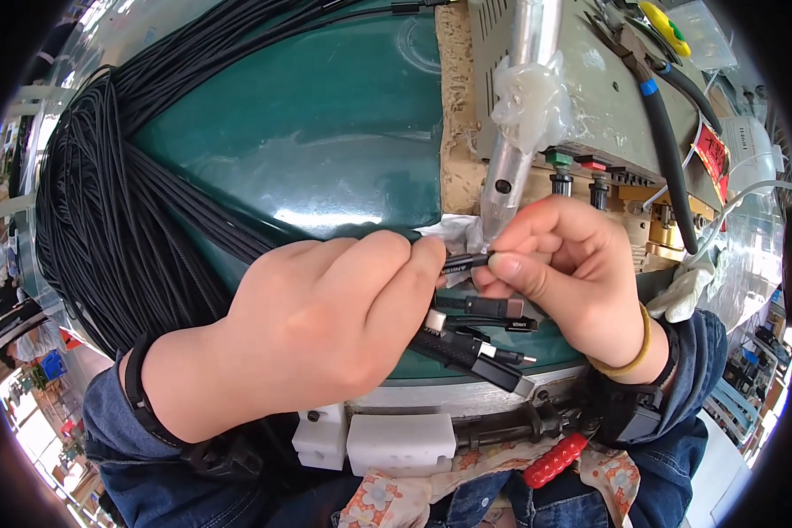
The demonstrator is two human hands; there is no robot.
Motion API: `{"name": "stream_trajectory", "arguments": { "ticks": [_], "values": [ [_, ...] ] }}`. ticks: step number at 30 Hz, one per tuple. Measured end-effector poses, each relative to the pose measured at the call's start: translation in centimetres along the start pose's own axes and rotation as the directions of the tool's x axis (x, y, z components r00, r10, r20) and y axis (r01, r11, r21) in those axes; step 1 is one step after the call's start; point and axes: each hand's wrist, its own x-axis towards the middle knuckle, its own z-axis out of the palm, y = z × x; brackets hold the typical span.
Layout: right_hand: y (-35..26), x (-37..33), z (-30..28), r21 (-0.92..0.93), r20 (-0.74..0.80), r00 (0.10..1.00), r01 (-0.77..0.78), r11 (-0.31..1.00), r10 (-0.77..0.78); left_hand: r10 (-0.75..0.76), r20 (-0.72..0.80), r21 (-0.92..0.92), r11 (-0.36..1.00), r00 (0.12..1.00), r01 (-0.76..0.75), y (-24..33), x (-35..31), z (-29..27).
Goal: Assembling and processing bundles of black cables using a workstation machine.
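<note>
My left hand (pixel 326 321) is closed round a black cable connector (pixel 463 263), whose end sticks out past the thumb and forefinger. My right hand (pixel 576 273) pinches the tip of that connector between thumb and forefinger, its other fingers curled. Just above the fingertips is the lower end of a metal tube nozzle (pixel 507 167), with a lump of clear, glue-like material (pixel 528 101) round it. Below the hands several more black cable ends with plugs (pixel 506 378) fan out, some with bare metal tips. The inside of my left hand is hidden.
A thick bundle of black cables (pixel 88 202) lies on the green mat (pixel 308 123). At the right stands a metal box (pixel 590 88) with pliers (pixel 656 110) on it. White blocks (pixel 400 444) and a red-handled tool (pixel 554 460) sit at the front edge.
</note>
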Motion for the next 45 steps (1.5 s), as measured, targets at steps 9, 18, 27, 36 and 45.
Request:
{"name": "stream_trajectory", "arguments": {
  "ticks": [9, 18, 27, 36, 45],
  "values": [
    [-0.4, 0.4, -0.3, 0.081, 0.014, 1.0, -0.016, 0.997, 0.015, -0.095, 0.13, 0.028, 0.995, 0.987, 0.092, 0.6, 0.5, -1.0],
    [0.2, 0.0, -0.2, 0.053, 0.001, 0.997, 0.08, 0.995, -0.081, 0.023, -0.028, 0.071, 0.997, 0.999, -0.021, 0.1, 0.4, -0.6],
    [-1.2, -0.4, -0.8, 0.045, 0.145, 0.989, -0.029, 0.999, 0.022, 0.044, -0.055, 0.048, 0.998, 0.997, -0.042, 0.6, 0.5, -1.3],
    [-0.5, -0.5, -1.1, -0.008, 0.251, 0.95, 0.193, 0.981, -0.185, 0.019, 0.068, -0.072, 0.997, 0.997, -0.014, 0.6, 0.7, -2.4],
    [-1.2, 0.2, -1.5, -0.44, 0.675, 0.542, 0.84, 0.318, -0.501, -0.014, 0.082, -0.125, 0.992, 0.996, 0.025, 0.3, 0.9, -1.4]
  ]
}}
